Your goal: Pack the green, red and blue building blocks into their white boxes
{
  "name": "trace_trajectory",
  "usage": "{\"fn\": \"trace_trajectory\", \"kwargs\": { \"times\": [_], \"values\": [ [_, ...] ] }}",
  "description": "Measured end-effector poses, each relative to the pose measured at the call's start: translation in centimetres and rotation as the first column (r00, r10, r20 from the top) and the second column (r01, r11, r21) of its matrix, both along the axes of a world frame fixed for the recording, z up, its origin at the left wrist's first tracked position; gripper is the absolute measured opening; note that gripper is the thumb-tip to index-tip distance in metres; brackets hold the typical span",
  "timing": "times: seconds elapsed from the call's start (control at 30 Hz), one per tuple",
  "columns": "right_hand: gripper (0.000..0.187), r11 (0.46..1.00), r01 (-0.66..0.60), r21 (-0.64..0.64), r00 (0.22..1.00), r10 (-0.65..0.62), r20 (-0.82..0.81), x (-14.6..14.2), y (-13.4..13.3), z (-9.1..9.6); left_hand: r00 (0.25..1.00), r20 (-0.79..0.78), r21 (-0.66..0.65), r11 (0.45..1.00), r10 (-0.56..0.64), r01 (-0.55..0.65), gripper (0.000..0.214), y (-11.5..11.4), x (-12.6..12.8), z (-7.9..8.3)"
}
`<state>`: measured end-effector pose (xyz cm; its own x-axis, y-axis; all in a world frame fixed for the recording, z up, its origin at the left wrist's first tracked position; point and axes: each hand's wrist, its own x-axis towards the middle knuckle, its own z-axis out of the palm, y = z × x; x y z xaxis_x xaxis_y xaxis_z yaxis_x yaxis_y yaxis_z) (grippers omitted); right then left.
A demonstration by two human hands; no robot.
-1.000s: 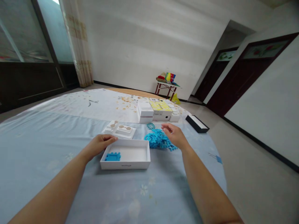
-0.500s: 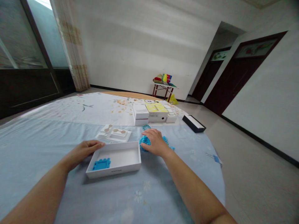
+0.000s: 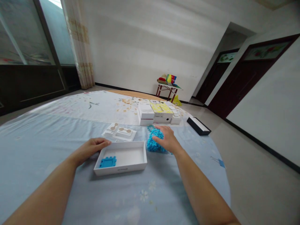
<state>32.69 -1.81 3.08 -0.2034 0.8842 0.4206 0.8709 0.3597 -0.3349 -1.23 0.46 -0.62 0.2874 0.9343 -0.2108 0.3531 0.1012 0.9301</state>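
Observation:
A shallow white box [image 3: 131,165] lies on the pale blue cloth in front of me, with one flat blue toothed piece [image 3: 108,162] in its left end. My left hand [image 3: 90,148] rests against the box's left far corner, fingers stretched along the rim. To the right of the box lies a heap of blue plastic pieces [image 3: 153,142]. My right hand [image 3: 167,139] lies on that heap with fingers curled over the pieces.
White moulded inserts [image 3: 120,132] lie behind the box. Farther back stand white boxes [image 3: 146,114] and a yellow-topped box [image 3: 161,108]. A black and white box lid [image 3: 198,125] sits near the right edge. A small table [image 3: 167,87] with colourful things stands by the far wall.
My right hand came down from above the blue heap onto it and now gathers the pieces beside the box. My left hand stayed at the box corner.

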Motion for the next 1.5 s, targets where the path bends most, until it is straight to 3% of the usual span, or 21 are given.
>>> {"fn": "trace_trajectory", "kwargs": {
  "times": [0.3, 0.53, 0.67, 0.83, 1.07, 1.5],
  "values": [
    [0.045, 0.992, -0.026, -0.127, 0.992, 0.041, 0.117, -0.1, -1.2, -1.9, 1.000, 0.002, 0.016, 1.000, -0.009, 0.009, 0.041, 0.1, 0.0, -0.4],
    [0.038, 0.991, -0.019, -0.130, 0.988, 0.039, 0.150, -0.1, -1.1, -2.3, 1.000, 0.016, 0.020, 1.000, -0.004, 0.004, 0.038, -0.3, 0.2, -0.1],
    [0.041, 0.992, -0.034, -0.121, 0.989, 0.051, 0.141, -0.2, -1.1, -2.2, 1.000, 0.017, 0.009, 1.000, 0.000, 0.000, 0.038, -0.2, 0.2, -0.1],
    [0.031, 0.993, -0.039, -0.116, 0.992, 0.052, 0.111, -0.2, -1.1, -1.9, 1.000, 0.008, 0.018, 1.000, 0.009, -0.009, 0.039, -0.2, 0.3, -0.1],
    [0.045, 0.988, -0.037, -0.149, 0.993, 0.052, 0.103, 0.2, -0.9, -2.0, 1.000, -0.007, 0.009, 1.000, 0.002, -0.002, 0.042, -0.4, 0.4, 0.4],
    [0.041, 0.985, -0.075, -0.158, 0.984, 0.099, 0.150, 0.8, -0.9, -1.1, 1.000, 0.002, 0.028, 0.999, 0.021, -0.021, 0.044, -0.4, 0.5, 0.3]
  ]
}}
